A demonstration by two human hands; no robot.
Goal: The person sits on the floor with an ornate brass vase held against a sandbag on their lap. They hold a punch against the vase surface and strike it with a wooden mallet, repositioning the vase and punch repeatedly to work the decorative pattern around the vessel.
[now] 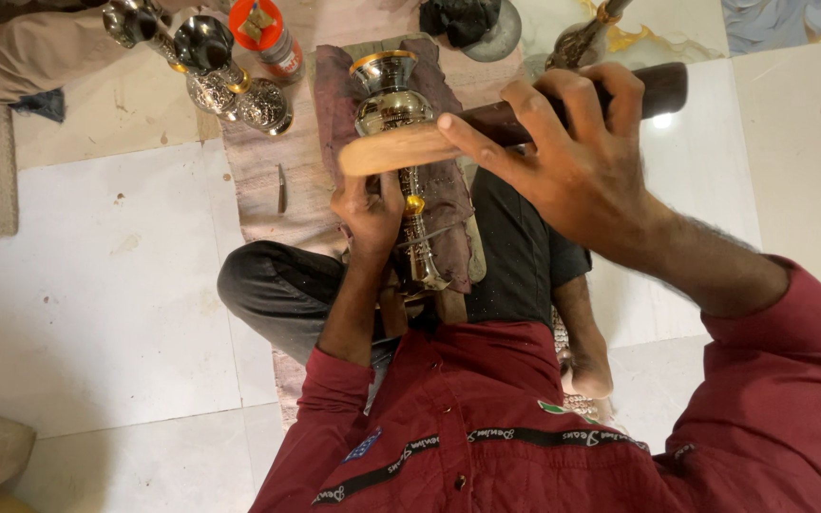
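Observation:
A shiny silver and gold metal vase (390, 95) lies on its side on a dark brown cloth (448, 190) over my lap. My left hand (369, 215) grips its narrow stem just below the bowl. My right hand (563, 157) is closed around a long wooden mallet (401, 150). The mallet has a dark handle, and its pale flat end rests across the vase just above my left hand. My sleeves are maroon.
Several ornate metal vases (239, 90) stand at the upper left beside an orange-capped bottle (268, 33). A thin metal tool (281, 188) lies on the woven mat (258, 171). A bowl with black cloth (475, 24) and another brass piece (582, 38) sit at the top. White floor tiles (97, 285) lie around.

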